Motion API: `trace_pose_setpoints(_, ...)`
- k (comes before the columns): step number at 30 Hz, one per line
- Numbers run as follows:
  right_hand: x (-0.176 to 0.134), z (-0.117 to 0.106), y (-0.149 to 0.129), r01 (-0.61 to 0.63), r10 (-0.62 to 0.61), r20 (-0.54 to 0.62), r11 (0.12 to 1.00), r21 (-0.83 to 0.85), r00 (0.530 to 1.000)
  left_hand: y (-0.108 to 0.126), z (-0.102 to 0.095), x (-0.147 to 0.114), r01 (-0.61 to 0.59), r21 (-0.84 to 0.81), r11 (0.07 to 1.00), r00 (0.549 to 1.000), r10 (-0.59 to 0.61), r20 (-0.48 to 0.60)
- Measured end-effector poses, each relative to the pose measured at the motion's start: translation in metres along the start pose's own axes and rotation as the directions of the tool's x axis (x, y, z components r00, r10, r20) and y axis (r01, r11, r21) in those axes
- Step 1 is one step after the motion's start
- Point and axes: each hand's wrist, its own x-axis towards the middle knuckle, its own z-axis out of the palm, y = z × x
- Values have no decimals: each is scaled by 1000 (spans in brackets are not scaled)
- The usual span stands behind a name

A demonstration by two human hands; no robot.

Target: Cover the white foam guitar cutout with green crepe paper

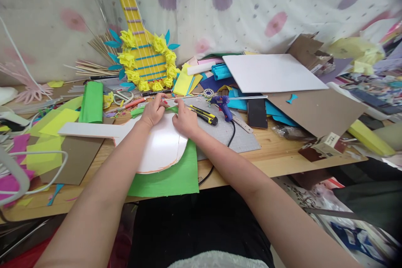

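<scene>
A white guitar-shaped foam board (160, 146) lies on a sheet of green crepe paper (185, 180), its neck pointing left. The paper's far edge is turned up over the top rim of the board. My left hand (153, 111) has its fingers curled on that green edge. Close beside it, my right hand (185, 119) pinches the same edge with bent fingers; the fingertips are partly hidden. Just right of my right hand lies a yellow and black utility knife (204, 115). A blue glue gun (222, 106) rests behind the knife, its cord running toward the table's front edge.
A yellow paper guitar (147, 60) with flowers leans on the back wall covering. A green paper roll (91, 102) and scissors (123, 97) lie left. To the right are a phone (257, 113), a white board (273, 73), brown cardboard (317, 109) and a small box (323, 146).
</scene>
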Motion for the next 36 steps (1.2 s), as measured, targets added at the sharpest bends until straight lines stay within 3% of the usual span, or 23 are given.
trace_pose_setpoints(11, -1, 2, 4, 30, -30, 10, 999, -24, 1000, 3, 1, -6, -170, 32, 985, 985, 169, 23)
trace_pose_setpoints(23, -3, 4, 14, 148, -146, -39, 987, 65, 989, 4, 9, 1, -137, 112, 984, 990, 140, -19)
trace_pose_setpoints(31, -1, -2, 8, 0, 2, -62, 999, 42, 998, 9, -2, -3, -107, 69, 992, 993, 110, -38)
trace_pose_setpoints(33, 1, -7, 10, -16, 21, -67, 998, 68, 998, 11, -10, 0, -78, 52, 996, 997, 78, -1)
trace_pose_setpoints(36, 5, -15, 18, -68, 74, -43, 989, 132, 996, 9, -20, 9, -67, 52, 996, 984, 57, 170)
